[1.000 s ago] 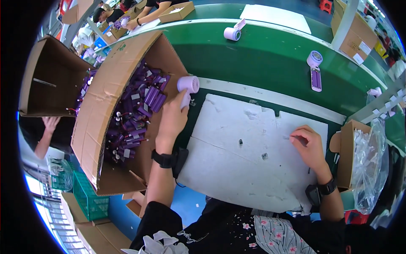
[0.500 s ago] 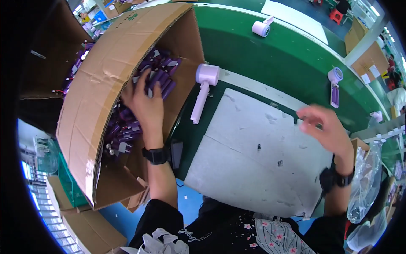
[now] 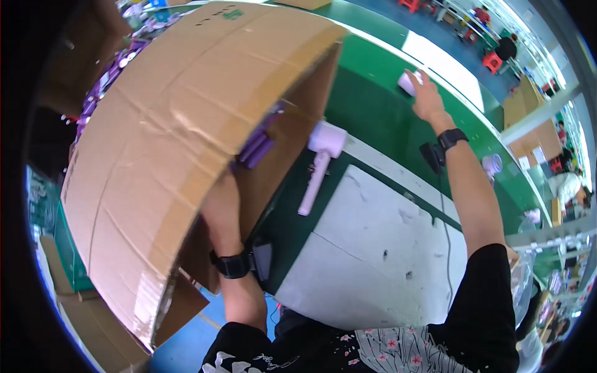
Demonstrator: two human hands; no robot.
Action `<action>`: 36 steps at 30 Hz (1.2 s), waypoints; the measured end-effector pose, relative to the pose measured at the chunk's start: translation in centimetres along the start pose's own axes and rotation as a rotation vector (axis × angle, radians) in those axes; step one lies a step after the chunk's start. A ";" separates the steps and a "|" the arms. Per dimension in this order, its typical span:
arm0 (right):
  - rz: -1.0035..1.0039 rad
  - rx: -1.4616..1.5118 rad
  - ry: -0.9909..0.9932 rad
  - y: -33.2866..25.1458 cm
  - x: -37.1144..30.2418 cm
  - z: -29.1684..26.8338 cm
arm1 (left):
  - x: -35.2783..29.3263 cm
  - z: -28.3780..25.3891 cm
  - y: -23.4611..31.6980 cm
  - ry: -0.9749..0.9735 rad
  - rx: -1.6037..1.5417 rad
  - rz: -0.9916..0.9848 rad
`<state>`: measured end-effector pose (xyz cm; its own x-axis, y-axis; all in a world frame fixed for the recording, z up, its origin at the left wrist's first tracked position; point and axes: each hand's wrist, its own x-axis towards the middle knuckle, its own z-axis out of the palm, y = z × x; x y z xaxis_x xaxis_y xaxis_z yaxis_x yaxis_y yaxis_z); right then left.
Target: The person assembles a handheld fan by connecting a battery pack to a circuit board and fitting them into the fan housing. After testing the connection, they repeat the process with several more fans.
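Note:
My left hand [image 3: 224, 199] reaches into a big tilted cardboard box [image 3: 168, 118]; its fingers are hidden behind the upper cardboard. Purple cylindrical battery packs [image 3: 256, 150] show inside, just beyond that hand. My right arm stretches far across the green bench. At its end my right hand [image 3: 429, 99] has its fingers around the round head of a lilac handheld device [image 3: 407, 83], shaped like a small fan or hair dryer. A second lilac device [image 3: 328, 140] of this shape lies by the box opening, its slim handle toward me.
A pale grey foam mat [image 3: 367, 248] covers the near bench. Another lilac device [image 3: 491, 164] lies at the right. A white board [image 3: 444, 56] rests along the far edge. More purple packs [image 3: 102, 87] are piled left of the box. A cable hangs from my right wrist.
My right hand has moved from above the mat to the far lilac device and closed around it. My left hand has gone deeper into the box, out of sight. The view has shifted.

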<state>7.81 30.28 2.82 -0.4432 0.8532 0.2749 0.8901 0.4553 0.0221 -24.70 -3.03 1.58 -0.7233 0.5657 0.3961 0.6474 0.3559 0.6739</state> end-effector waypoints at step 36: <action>0.040 0.733 0.108 -6.3 -31.6 -15.7 | -9.1 -9.6 16.4 -0.817 -1.035 0.616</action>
<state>17.88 -3.57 9.07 -0.3656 0.8602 0.3555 0.5894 0.5096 -0.6268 -9.75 -9.45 15.01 0.1644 0.8102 0.5626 0.0836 -0.5798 0.8105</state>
